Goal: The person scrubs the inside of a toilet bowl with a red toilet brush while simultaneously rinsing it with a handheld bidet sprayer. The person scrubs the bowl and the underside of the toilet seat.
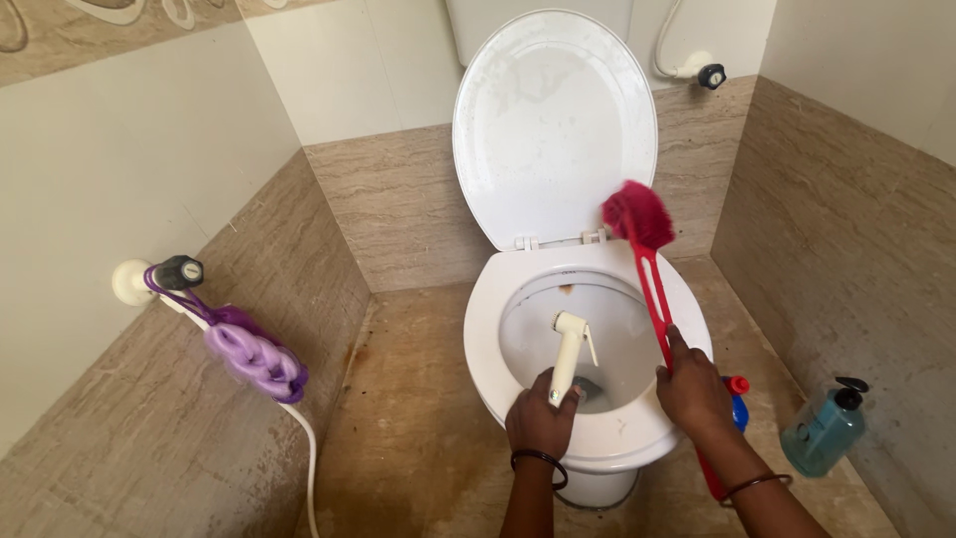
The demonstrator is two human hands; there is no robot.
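Head view, near to far. At 6 o'clock, the left hand (pixel 539 418), a dark bangle on its wrist, is clenched around the lower end of a cream plastic hand-held bidet sprayer (pixel 570 349), whose nozzle head points toward 12 o'clock over the bowl. Just to the right, at 5 o'clock, the right hand (pixel 694 394) grips the red slotted plastic handle of a toilet brush with crimson bristles (pixel 638 213); the handle runs past the wrist toward 5 o'clock, and the bristle head stands up at 1 o'clock, in front of the seat hinge. Both hands lie over the front rim of the white ceramic toilet (pixel 597 438). Behind the right wrist a blue bottle with a red cap (pixel 737 397) stands on the stained beige tile floor (pixel 418 418). At 4 o'clock a teal pump-dispenser bottle (pixel 825 428) leans against the wall. At 9 o'clock a black-handled wall tap (pixel 177 271) carries a coiled purple hose (pixel 254 356) and a white hose running to the floor. At 12 o'clock the white oval lid (pixel 553 120) is raised upright; a second black wall valve (pixel 711 76) sits at 1 o'clock.
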